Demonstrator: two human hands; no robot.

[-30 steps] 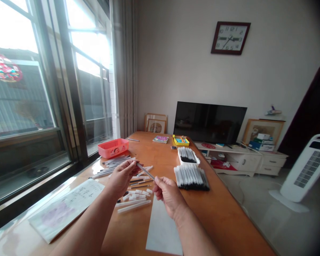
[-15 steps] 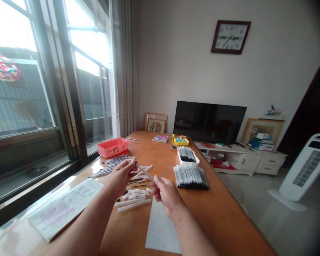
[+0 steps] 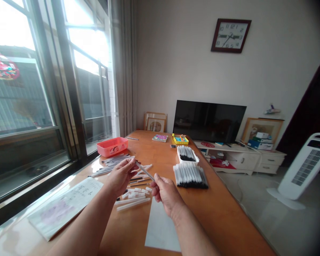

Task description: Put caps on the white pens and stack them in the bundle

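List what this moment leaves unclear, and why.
Head view throughout:
Ends of the pen: covered by left hand and right hand.
Notebook's small print: too small, blurred.
Window decoration: cut off by left edge.
White sheet's right part: behind right forearm.

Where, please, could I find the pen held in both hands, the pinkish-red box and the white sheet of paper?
Pen (image 3: 145, 171), head view: middle of its exposed length.
Pinkish-red box (image 3: 112, 150), head view: its front wall.
White sheet of paper (image 3: 160, 227), head view: its visible middle.
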